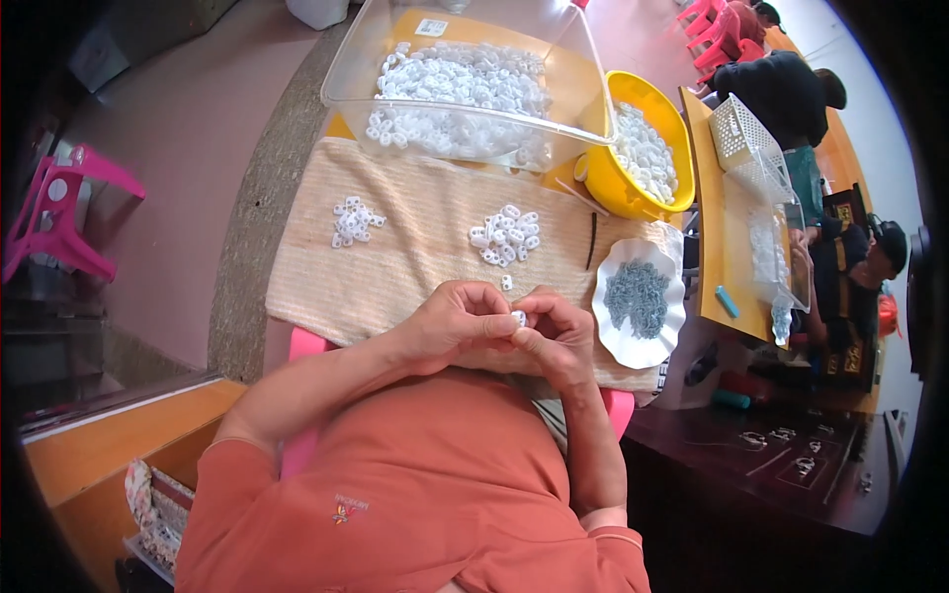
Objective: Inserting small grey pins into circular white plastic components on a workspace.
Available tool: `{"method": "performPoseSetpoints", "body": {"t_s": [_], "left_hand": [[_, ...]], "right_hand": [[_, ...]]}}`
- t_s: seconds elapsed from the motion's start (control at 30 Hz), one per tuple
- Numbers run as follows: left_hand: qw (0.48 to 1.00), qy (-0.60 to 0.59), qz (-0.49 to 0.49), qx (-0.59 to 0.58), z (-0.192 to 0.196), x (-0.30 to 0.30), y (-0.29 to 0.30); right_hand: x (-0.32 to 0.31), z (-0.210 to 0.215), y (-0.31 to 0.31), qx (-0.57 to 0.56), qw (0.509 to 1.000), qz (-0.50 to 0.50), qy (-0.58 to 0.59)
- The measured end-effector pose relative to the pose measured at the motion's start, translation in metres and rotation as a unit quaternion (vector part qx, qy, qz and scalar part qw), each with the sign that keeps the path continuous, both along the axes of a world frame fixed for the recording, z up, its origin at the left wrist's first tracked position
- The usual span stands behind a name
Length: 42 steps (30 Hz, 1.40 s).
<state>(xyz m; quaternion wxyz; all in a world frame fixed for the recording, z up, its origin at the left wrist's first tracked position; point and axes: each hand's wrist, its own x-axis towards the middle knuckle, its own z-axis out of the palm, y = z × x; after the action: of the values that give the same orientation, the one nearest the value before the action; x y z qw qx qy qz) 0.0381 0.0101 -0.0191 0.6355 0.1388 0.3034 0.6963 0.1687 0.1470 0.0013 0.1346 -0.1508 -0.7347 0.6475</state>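
White piece (518, 318) mostly covered by the fingertips of left hand (457, 321) and right hand (556, 336); can't tell its orientation or whether anything's seated in it. Grey bits (636, 294) in dish too small to separate. Clear bin (581, 79) cut off by top edge, its corner overlapping yellow tub (625, 190). Bench (339, 127) mostly under towel (415, 227); forearms hide part of the near edge. Far-right co-worker's (845, 252) hands too small to read.

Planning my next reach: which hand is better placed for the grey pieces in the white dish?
Likely the right hand: the white dish sits to its right, while the left hand is farther off.
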Motion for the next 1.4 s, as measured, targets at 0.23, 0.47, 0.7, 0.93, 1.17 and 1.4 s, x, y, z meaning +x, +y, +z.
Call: {"method": "performPoseSetpoints", "body": {"t_s": [0.23,0.47,0.7,0.93,1.17,1.4], "left_hand": [[1.0,0.009,0.013,-0.023,0.006,-0.002,-0.003],[0.982,0.168,0.085,-0.02,0.004,-0.002,-0.003],[0.796,0.555,0.23,-0.067,0.017,-0.011,-0.004],[0.781,0.537,0.297,-0.119,0.014,-0.044,-0.006],[0.726,0.598,0.314,-0.128,0.015,-0.048,-0.011],[0.77,0.581,0.248,-0.089,0.007,-0.02,-0.004]], "right_hand": [[-0.003,0.009,0.008,0.223,0.974,0.019,0.022],[-0.019,0.054,0.09,0.283,0.931,-0.219,0.073],[-0.04,0.071,0.102,0.438,0.863,-0.251,0.015],[-0.035,0.015,0.024,0.332,0.94,0.01,-0.081],[-0.041,0.016,0.008,0.409,0.904,0.034,-0.116],[-0.036,0.023,0.004,0.524,0.834,0.061,-0.162]]}}
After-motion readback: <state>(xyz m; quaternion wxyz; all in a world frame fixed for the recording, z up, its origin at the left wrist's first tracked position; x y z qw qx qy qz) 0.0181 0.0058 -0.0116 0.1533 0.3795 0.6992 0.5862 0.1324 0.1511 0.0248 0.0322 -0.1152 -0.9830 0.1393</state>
